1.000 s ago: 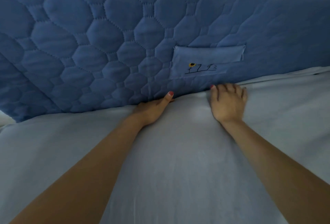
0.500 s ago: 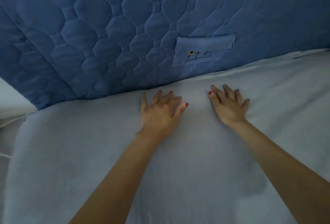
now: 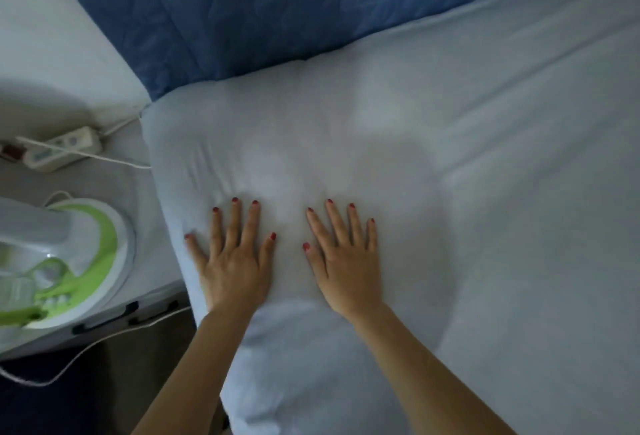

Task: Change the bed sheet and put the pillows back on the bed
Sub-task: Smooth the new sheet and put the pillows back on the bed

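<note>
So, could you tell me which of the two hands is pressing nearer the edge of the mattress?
The left hand: its outermost finger reaches the side edge of the sheet, while the right hand lies flat further in.

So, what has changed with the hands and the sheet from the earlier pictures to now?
Both hands left the seam at the blue headboard and slid back toward the person over the sheet, now near the bed's left corner. The left hand and right hand lie flat with fingers spread. Nothing was gripped. The sheet stayed smooth on the mattress.
</note>
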